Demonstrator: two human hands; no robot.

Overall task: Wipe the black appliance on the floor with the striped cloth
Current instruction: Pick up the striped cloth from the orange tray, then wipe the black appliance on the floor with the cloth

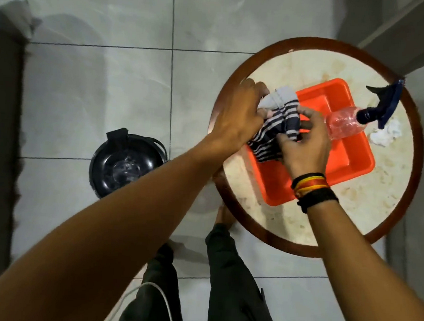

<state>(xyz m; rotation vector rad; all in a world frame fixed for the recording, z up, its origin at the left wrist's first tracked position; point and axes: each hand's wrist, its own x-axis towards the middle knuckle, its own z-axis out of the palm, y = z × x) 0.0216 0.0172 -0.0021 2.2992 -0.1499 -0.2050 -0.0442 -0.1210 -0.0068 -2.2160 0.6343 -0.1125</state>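
Note:
The striped cloth [275, 129], dark blue with pale stripes, is bunched between both my hands above the left end of an orange tray [355, 154]. My left hand [238, 114] grips its upper left part and my right hand [303, 143] pinches its right side. The black appliance [125, 163], round with a glossy lid and a handle, stands on the tiled floor to the left of the table, apart from both hands.
The tray lies on a round table [351, 223] with a pale top and dark red rim. A clear spray bottle [345, 122] with a dark blue trigger leans on the tray; a crumpled white tissue [386, 135] lies beside it. My legs stand below the table. A dark strip runs along the left edge.

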